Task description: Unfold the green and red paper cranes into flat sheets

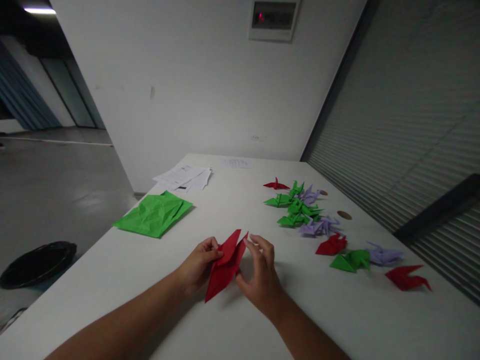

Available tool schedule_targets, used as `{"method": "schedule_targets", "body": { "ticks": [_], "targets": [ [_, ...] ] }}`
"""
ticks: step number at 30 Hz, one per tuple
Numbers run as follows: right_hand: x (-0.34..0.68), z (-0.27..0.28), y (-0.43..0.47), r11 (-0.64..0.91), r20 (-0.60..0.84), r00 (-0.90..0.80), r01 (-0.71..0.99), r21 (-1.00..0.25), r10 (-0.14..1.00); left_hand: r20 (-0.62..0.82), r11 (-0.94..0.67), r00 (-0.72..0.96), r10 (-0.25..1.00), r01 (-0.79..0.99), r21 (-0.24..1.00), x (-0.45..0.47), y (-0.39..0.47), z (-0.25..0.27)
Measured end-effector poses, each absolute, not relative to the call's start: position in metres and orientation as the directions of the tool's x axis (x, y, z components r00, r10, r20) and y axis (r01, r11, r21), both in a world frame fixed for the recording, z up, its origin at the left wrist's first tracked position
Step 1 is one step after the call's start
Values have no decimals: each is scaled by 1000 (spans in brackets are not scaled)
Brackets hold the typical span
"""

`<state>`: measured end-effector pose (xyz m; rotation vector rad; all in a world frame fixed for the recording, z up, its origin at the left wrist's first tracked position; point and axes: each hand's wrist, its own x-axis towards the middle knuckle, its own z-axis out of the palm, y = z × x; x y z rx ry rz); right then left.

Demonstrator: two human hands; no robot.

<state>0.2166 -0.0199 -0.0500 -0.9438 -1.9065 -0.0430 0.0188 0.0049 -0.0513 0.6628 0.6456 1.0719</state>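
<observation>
A piece of folded red origami paper [224,267], diamond-shaped with two pointed flaps at its top, is held above the white table. My left hand [200,262] pinches its left edge between thumb and curled fingers. On the other side, my right hand [260,270] has its index finger at the right flap near the tip and its thumb at the lower right edge, gripping it lightly. Finished-looking paper cranes lie to the right: several green ones [296,219], several purple ones [384,254] and several red ones [407,278].
Crumpled green paper sheets [153,215] lie at the table's left edge. Printed papers [183,177] rest farther back. The white table [232,200] meets a wall behind and window blinds [393,140] at right. A black-lined bin [37,265] stands on the floor at left.
</observation>
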Motion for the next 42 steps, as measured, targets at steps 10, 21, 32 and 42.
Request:
{"method": "schedule_targets", "body": {
  "ticks": [10,21,32,42],
  "targets": [
    [221,-50,-12,723,739,-358,646,-245,570,-140,361,391,910,-578,732,16,6,-49],
    [218,-46,-12,744,722,-404,628,-228,562,-157,288,261,953,-608,740,23,2,-51],
    [220,-55,-9,789,559,-558,418,-450,614,-118,221,197,973,-665,713,24,0,-46],
    [217,-56,-14,362,271,-448,130,-923,852,-148,232,182,972,-659,715,26,0,-46]
  ]
}}
